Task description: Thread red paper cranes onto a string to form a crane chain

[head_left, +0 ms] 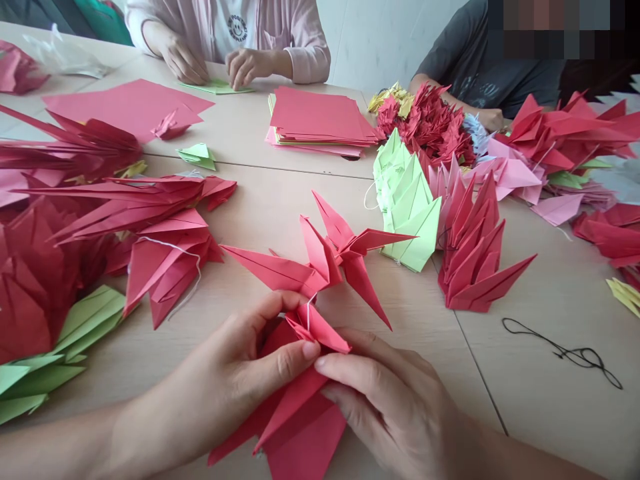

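Both hands grip a red folded-paper piece (300,407) low in the middle of the head view. My left hand (245,367) has its thumb pressed on the upper fold, its fingers curled behind. My right hand (395,393) pinches the same piece from the right; some fingertips are hidden beneath it. A white string (309,313) runs from the held piece up to a red star-like cluster of folded paper points (327,260), which lies just beyond my fingers. Right of that cluster stand a green folded-paper stack (407,207) and a red folded-paper stack (473,260).
Red folded pieces (145,200) and green ones (65,360) crowd the left. A black cord (575,353) lies at right. Farther back are a stack of red sheets (320,117) and a heap of small red pieces (430,123). Across the table, a person (235,40) handles green paper (217,87).
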`<state>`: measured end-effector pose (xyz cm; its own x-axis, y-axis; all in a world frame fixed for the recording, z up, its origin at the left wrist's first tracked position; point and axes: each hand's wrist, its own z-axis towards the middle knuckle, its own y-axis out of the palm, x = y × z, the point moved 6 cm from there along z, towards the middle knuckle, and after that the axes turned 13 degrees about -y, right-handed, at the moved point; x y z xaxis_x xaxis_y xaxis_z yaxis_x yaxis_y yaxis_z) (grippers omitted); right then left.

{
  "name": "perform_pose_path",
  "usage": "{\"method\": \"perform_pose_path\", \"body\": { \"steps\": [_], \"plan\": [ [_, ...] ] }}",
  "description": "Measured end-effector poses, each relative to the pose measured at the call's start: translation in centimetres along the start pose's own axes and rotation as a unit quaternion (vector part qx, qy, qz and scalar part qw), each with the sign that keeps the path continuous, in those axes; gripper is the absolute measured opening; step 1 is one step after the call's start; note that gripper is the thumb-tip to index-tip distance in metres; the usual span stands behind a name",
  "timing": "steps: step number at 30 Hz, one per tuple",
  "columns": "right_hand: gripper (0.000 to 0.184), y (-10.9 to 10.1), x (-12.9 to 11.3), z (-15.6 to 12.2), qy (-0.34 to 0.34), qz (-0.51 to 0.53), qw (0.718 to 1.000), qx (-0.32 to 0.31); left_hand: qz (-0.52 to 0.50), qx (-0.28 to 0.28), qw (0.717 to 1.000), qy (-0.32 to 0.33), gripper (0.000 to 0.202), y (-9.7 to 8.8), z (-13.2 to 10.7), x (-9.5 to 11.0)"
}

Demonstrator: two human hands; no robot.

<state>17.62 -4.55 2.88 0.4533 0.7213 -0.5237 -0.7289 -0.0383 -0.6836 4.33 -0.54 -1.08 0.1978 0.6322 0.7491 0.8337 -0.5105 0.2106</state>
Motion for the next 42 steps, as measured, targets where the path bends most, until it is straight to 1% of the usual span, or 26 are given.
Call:
{"method": "perform_pose_path", "body": {
  "steps": [3,6,11,14,18,21,24,26,30,32,34,36,38,40,42],
  "plan": [
    [0.014,-0.2,-0.1,-0.2,-0.001,-0.047,0.999,0.000,-0.033,-0.020,0.999,-0.020,0.030,0.1,0.0,-0.2],
    [0.007,-0.3,0.1,-0.2,0.013,-0.063,0.998,-0.006,-0.041,-0.029,0.998,-0.038,0.028,0.2,-0.1,-0.4],
    [0.016,-0.3,0.1,0.0,0.022,-0.047,0.999,0.000,-0.038,-0.030,0.997,-0.053,0.032,0.1,-0.2,-0.4],
    [0.015,-0.2,0.3,-0.1,0.037,-0.024,0.999,0.011,-0.017,-0.021,0.998,-0.054,0.037,0.1,-0.2,-0.2],
    [0.013,-0.3,0.4,-0.1,0.035,-0.008,0.999,0.020,-0.007,-0.021,0.998,-0.050,0.041,0.1,-0.2,0.0],
    [0.012,-0.2,0.5,-0.2,0.036,0.005,0.999,0.013,-0.008,-0.016,0.999,-0.047,0.041,0.0,-0.1,-0.3],
    [0.014,-0.2,0.4,-0.1,0.033,0.017,0.999,0.007,-0.006,-0.009,0.998,-0.059,0.043,-0.2,0.1,-0.9],
    [0.015,-0.2,0.3,-0.1,0.030,0.019,0.999,0.005,-0.010,-0.013,0.998,-0.066,0.043,-0.1,0.1,-1.1],
    [0.017,-0.7,0.2,0.2,0.037,0.036,0.998,0.034,-0.042,-0.013,0.997,-0.065,0.041,-0.1,-0.1,-1.0],
    [0.020,-0.9,0.5,0.3,0.060,0.079,0.994,0.051,-0.071,-0.018,0.996,-0.052,0.037,-0.1,-0.2,-0.7],
    [0.021,-0.8,1.1,0.3,0.108,0.134,0.984,0.050,-0.091,-0.028,0.995,-0.023,0.029,0.0,-0.3,-0.2],
    [0.020,-0.5,1.8,0.0,0.162,0.173,0.970,0.051,-0.087,-0.031,0.996,0.016,0.019,0.1,-0.3,0.4],
    [0.015,-0.4,2.4,-0.4,0.207,0.185,0.958,0.066,-0.070,-0.032,0.996,0.050,0.012,0.2,-0.4,0.9],
    [0.010,-0.3,2.7,-0.7,0.226,0.186,0.952,0.085,-0.061,-0.035,0.995,0.071,0.011,0.3,-0.4,1.1],
    [0.011,-0.3,2.7,-0.7,0.217,0.177,0.955,0.096,-0.073,-0.041,0.993,0.079,0.016,0.3,-0.3,1.0]
  ]
}}
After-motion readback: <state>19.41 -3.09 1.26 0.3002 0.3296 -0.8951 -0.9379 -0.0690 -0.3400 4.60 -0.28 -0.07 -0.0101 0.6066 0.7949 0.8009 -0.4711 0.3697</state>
